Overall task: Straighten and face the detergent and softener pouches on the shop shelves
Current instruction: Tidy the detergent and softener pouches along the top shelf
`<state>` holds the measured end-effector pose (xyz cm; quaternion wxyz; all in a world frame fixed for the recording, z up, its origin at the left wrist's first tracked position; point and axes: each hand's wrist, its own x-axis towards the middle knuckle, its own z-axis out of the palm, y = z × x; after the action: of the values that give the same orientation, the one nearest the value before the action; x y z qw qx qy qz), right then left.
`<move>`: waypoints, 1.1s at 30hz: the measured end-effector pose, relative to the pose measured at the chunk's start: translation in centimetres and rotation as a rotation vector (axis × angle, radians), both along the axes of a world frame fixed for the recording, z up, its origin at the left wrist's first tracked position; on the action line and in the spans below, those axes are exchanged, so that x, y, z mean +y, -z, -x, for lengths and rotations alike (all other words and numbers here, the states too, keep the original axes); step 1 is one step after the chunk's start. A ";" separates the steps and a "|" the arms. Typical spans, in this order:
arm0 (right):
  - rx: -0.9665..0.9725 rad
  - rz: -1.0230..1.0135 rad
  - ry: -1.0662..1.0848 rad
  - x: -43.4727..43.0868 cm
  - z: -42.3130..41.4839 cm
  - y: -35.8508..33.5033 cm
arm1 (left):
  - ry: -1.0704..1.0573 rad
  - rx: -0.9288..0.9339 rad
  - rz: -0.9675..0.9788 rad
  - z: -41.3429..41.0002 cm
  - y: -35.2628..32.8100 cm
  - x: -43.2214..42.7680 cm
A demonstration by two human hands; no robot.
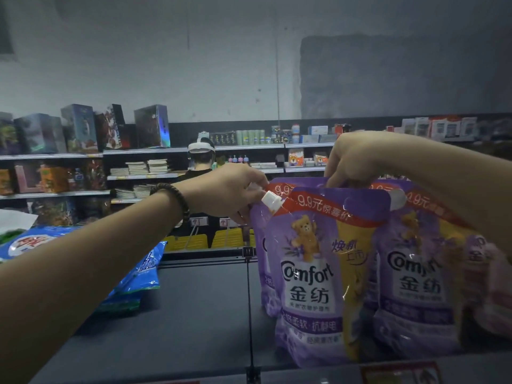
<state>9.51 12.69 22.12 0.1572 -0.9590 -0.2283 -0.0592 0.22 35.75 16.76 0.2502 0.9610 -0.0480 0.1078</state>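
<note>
Head view showed blue detergent pouches [138, 273] slumped on the shelf [199, 314]. The left hand [230, 195] pinched a purple softener pouch [313, 273] at its capped corner, and the right hand [349, 159] gripped its top edge. Squaring it upright, label forward, seemed next. Fingertips were hidden, and the neighbouring pouch [415, 278] was blurred.

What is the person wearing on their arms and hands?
A bracelet of dark round beads circles the left wrist, just behind the left hand. No sleeves are in view on either arm. The right hand and its wrist show no glove, watch or band.
</note>
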 end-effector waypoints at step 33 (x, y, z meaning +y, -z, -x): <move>-0.146 -0.110 0.028 -2.5 0.3 1.8 | 0.006 -0.102 0.142 0.3 1.5 -0.8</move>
<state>9.19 10.22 20.31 0.1917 -0.9451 -0.2223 -0.1438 -0.09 34.99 15.24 0.3153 0.9339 -0.0556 0.1590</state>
